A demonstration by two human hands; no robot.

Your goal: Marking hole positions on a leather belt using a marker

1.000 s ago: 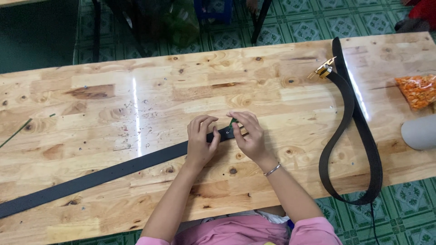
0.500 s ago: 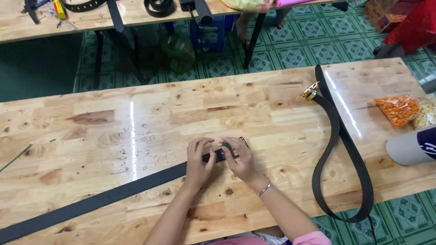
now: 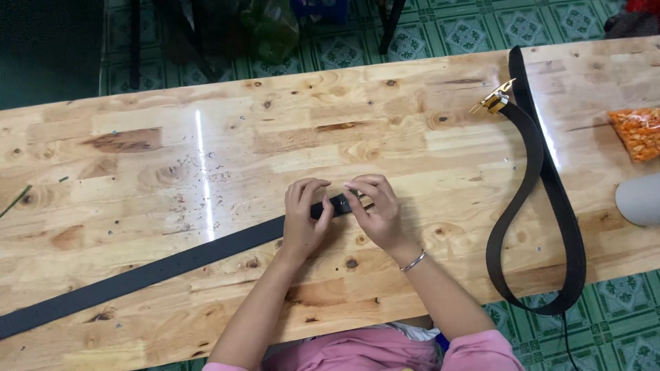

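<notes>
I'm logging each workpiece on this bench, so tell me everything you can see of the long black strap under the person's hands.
The black strap is a long, flat, matte band, leather-like by its look, lying straight and flat on the wooden table. It runs diagonally from the lower left edge of the view up to the table's middle. Small holes dot its length. The left hand presses down on it near its end, while the right hand pinches that end with its fingers; the tip itself is mostly hidden.

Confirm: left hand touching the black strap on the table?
Touching. Head view shows the left hand pressed over the black strap, fingers on its end.
</notes>
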